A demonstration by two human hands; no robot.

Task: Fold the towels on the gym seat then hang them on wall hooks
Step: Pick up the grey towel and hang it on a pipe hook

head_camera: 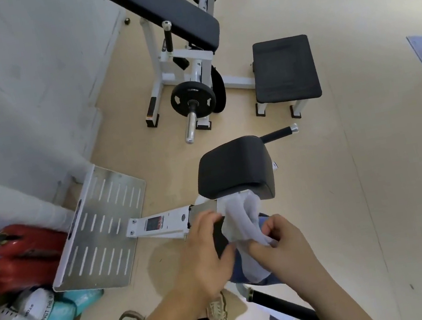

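White towel (pixel 241 216): bunched, left hand (pixel 206 253) and right hand (pixel 283 248) fingers (pixel 259 249) clamped on it
Risk: uneven pull skews fold, cloth drops to floor (pixel 376 188)

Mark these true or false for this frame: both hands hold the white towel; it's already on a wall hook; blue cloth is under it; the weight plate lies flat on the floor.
1. Both hands hold the white towel. True: the left hand and right hand grip the white towel.
2. It is already on a wall hook. False: it is held in the hands in front of the black seat pad.
3. Blue cloth is under it. True: blue cloth shows beneath it.
4. The weight plate lies flat on the floor. False: the weight plate sits upright on a machine's bar.
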